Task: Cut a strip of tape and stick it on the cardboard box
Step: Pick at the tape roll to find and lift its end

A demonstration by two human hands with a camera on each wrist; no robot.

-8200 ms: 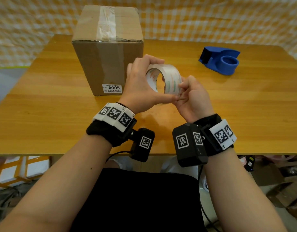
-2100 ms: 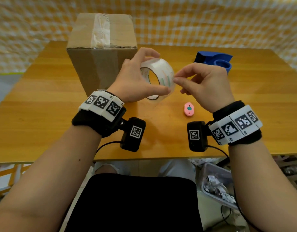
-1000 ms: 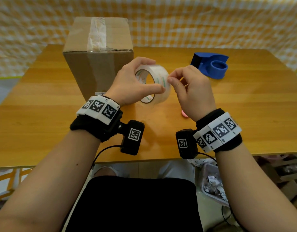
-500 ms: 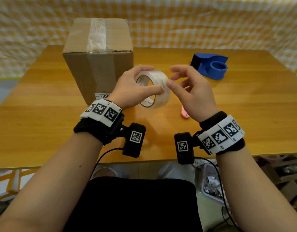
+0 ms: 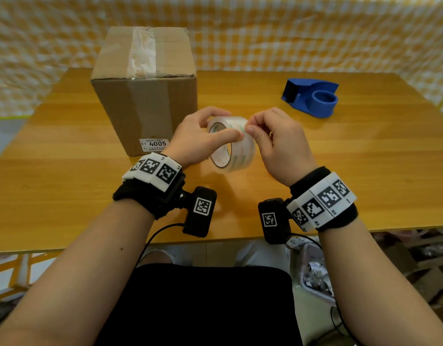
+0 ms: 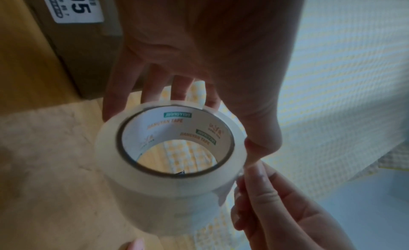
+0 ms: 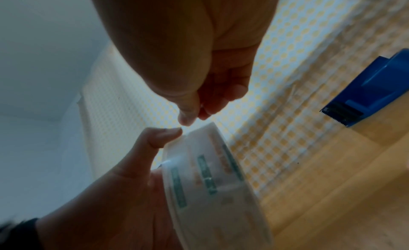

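The brown cardboard box [image 5: 145, 106] stands on the table at the back left, with old clear tape across its top and a 4005 label low on its front. My left hand [image 5: 229, 124] grips a roll of clear tape [image 5: 236, 156] above the table's middle, thumb on the near rim and fingers over the top. In the left wrist view the roll [image 6: 168, 192] shows its printed core. My right hand [image 5: 251, 125] has its thumb and forefinger pinched together at the roll's top outer layer, beside my left thumb [image 7: 159, 136]. The tape end itself is too clear to make out.
A blue tape dispenser [image 5: 312, 97] with a toothed blade sits at the back right of the wooden table [image 5: 65, 196]. A yellow checked cloth hangs behind the table. A bin of paper scraps [image 5: 312, 273] sits on the floor by my right knee.
Half a second ago my right fingers were spread beside the roll; now thumb and forefinger have closed at its top edge. The pink cutter on the table is now hidden behind my right hand.
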